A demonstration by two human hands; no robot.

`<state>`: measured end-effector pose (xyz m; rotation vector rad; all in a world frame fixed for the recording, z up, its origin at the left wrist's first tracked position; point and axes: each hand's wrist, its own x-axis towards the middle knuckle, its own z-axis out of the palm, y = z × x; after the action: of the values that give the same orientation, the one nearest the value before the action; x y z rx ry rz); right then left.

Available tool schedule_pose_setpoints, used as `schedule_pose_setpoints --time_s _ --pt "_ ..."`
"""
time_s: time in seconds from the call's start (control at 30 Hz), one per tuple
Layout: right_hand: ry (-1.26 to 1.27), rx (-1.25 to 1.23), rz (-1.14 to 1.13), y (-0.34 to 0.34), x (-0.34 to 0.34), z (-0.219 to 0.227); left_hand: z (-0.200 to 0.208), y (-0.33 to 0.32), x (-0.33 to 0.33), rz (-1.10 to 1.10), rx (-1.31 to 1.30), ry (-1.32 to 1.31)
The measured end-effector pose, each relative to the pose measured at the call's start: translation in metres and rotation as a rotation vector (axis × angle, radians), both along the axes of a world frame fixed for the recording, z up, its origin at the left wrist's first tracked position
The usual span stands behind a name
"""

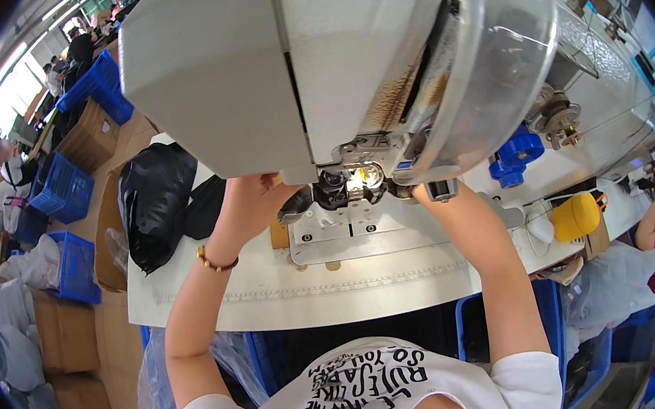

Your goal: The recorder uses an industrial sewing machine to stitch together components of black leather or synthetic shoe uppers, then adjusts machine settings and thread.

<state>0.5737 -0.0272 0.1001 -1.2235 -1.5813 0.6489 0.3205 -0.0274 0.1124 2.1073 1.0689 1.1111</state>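
A large grey sewing machine (210,73) stands before me, its lit needle area (357,179) low in the middle above a metal plate (370,228). My left hand (254,204) reaches up to the left of the needle, its fingers largely hidden behind the machine head. Beside its thumb is a small dark curved piece (296,205); whether the hand grips it I cannot tell. From the right, my right hand (436,193) reaches in under the clear plastic cover (489,68). Its fingers are hidden behind machine parts.
A black bag-like bundle (153,203) lies on the white table (273,298), left of the machine. At right are a blue knob (515,154) and a yellow container (576,217). Blue crates (62,188) and cardboard boxes (65,332) line the left floor. Another person's arm (654,210) shows far right.
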Motion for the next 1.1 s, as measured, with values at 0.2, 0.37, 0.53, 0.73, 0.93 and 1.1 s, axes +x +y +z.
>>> schedule_pose_setpoints --time_s 0.2,0.37,0.53,0.73,0.93,1.1 --pt "0.104 -0.092 -0.056 0.009 0.006 0.003 0.001 0.029 0.019 -0.189 -0.304 0.249" --pt "0.050 -0.142 -0.053 -0.028 0.025 0.001 0.002 0.036 0.015 -0.229 -0.701 0.126" --pt "-0.305 0.077 0.114 -0.053 0.036 0.000 0.008 0.029 0.015 -0.283 -0.396 0.211" --pt "-0.395 0.097 0.139 -0.079 0.026 -0.016 0.011 0.033 0.020 -0.265 -0.332 0.152" --pt "-0.010 -0.171 0.221 -0.100 -0.001 -0.031 0.004 0.042 -0.019 -0.190 -0.278 0.405" --pt "0.260 0.011 0.210 -0.112 -0.030 -0.036 -0.046 -0.057 -0.008 -0.305 -0.732 -0.496"
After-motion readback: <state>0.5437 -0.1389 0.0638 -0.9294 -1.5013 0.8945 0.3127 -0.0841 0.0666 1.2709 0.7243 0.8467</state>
